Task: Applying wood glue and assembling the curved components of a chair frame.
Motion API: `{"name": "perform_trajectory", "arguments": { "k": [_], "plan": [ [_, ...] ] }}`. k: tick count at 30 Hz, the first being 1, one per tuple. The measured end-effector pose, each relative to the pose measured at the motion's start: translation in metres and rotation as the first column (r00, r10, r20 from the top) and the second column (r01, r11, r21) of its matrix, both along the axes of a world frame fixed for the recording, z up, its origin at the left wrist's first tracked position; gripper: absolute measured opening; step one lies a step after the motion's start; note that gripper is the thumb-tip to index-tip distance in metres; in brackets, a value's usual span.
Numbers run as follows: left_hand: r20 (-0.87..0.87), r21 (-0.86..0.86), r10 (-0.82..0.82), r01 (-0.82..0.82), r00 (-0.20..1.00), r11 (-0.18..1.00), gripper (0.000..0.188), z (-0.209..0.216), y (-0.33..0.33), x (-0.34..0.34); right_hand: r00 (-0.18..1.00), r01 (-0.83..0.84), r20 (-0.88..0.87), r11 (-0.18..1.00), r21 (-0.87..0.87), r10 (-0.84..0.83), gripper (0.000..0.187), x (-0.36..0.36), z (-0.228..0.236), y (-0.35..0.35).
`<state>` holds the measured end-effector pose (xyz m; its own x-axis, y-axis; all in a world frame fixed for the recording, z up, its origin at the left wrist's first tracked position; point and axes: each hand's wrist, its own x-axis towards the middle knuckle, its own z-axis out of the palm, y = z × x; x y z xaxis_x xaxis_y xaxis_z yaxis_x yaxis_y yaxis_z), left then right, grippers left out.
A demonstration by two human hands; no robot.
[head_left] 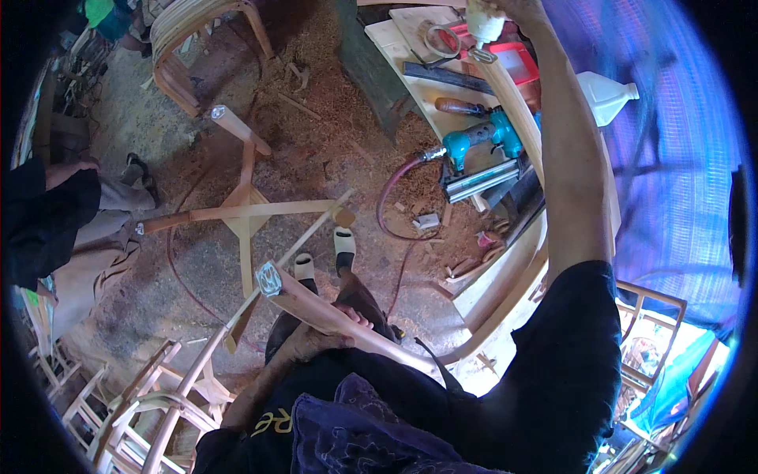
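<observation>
My left hand (320,340) is closed around a U-shaped curved wooden rail (355,330), near one end, with the rail across my lap. That end bears white squiggles that look like glue. The rail sweeps round to my right and up to its far end, where more white lines show. Above that far end, my right hand (517,11) grips a white squeeze bottle (483,25), tip down. The picture's top edge cuts off part of this hand. Whether the tip touches the wood I cannot tell.
On the bench lie a teal air nailer (482,144) with a dark red hose (387,193), a wooden-handled tool (459,105) and a red tray (517,65). Nearby is a white jug (604,96). A crossed wooden frame (246,207) stands on the floor. Another person (75,213) is at left.
</observation>
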<state>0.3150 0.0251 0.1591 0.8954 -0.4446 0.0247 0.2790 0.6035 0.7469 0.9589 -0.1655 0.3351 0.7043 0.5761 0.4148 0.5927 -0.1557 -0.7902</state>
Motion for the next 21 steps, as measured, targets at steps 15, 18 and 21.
{"name": "perform_trajectory", "arguments": {
  "k": [15,18,21],
  "plan": [
    [-0.155,-0.098,-0.142,0.128,0.978,0.987,0.060,-0.062,-0.009,-0.051,0.890,0.316,0.412,0.915,-0.251,-0.194,0.033,-0.003,-0.008,-0.005],
    [-0.312,-0.219,-0.123,0.055,0.942,0.974,0.058,-0.027,-0.006,-0.039,0.859,0.390,0.464,0.864,-0.319,-0.216,0.031,-0.024,0.013,-0.002],
    [-0.334,-0.213,-0.155,0.085,0.930,0.973,0.055,-0.015,-0.003,-0.026,0.922,0.324,0.328,0.875,-0.359,-0.206,0.027,-0.036,0.024,0.000]
  ]
}}
